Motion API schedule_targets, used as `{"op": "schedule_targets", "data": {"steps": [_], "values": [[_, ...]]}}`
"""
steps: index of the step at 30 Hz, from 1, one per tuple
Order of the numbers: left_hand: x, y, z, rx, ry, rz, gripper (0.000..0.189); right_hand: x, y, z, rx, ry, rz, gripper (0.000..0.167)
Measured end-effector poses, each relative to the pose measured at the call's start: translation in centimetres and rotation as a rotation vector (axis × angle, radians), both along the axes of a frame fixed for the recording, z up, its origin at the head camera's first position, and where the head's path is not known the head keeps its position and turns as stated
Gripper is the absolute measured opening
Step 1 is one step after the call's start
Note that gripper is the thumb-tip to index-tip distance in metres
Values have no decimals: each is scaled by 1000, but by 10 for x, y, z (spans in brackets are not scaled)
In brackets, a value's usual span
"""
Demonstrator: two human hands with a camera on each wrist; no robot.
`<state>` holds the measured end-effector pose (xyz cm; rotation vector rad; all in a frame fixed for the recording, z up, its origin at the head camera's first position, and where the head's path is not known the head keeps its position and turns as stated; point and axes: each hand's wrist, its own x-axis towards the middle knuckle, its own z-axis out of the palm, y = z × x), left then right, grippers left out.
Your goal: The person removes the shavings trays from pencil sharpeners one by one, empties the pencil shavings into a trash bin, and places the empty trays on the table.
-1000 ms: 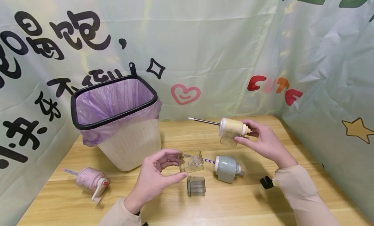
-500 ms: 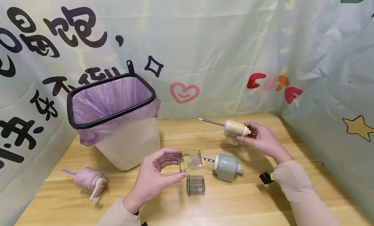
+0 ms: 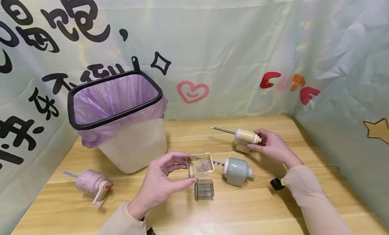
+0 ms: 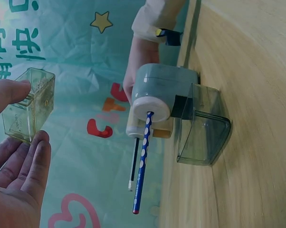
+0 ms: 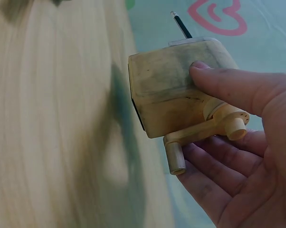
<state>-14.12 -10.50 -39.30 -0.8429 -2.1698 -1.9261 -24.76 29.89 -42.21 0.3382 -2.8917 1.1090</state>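
Note:
My left hand point(image 3: 161, 186) holds a small clear shavings drawer point(image 4: 20, 116) between thumb and fingers. Pencil shavings point(image 3: 204, 165) lie inside it. At the back right, my right hand point(image 3: 275, 147) grips a yellow crank pencil sharpener point(image 5: 166, 80) with a dark pencil point(image 3: 223, 129) sticking out of its front. That sharpener is low over the table; whether it touches the wood I cannot tell. Between the hands stands a grey-blue sharpener point(image 3: 236, 171) with a blue dotted pencil point(image 4: 143, 164) in it. A smoky see-through drawer point(image 3: 204, 190) sits on the table below the left hand's drawer.
At the left, a pink crank sharpener point(image 3: 92, 182) with a pencil stands on the wooden table point(image 3: 182, 214). Behind it rises a tall bin point(image 3: 136, 147) with a black rim and purple liner point(image 3: 117, 96). Printed cloth point(image 3: 228, 52) hangs around the table's back and sides.
My right hand has lowered the yellow sharpener toward the table and moved it slightly right. My left hand keeps the clear drawer nearly in place. The head view has shifted slightly.

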Motion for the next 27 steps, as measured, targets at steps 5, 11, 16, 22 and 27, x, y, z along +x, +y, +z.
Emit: {"op": "schedule_targets", "data": {"steps": [5, 11, 16, 22, 27], "values": [[1, -2, 2, 3, -15, 2, 56, -1, 1, -4, 18, -14, 1, 59], [-1, -7, 6, 7, -2, 22, 55, -2, -1, -7, -4, -27, 8, 59], [-2, -12, 12, 19, -2, 36, 55, -2, -2, -8, -8, -36, 12, 63], [-3, -15, 17, 30, 4, 45, 55, -2, 0, -10, -16, -35, 34, 63], [-4, -20, 22, 25, 30, 71, 54, 0, 4, -6, -34, -32, 46, 65]]}}
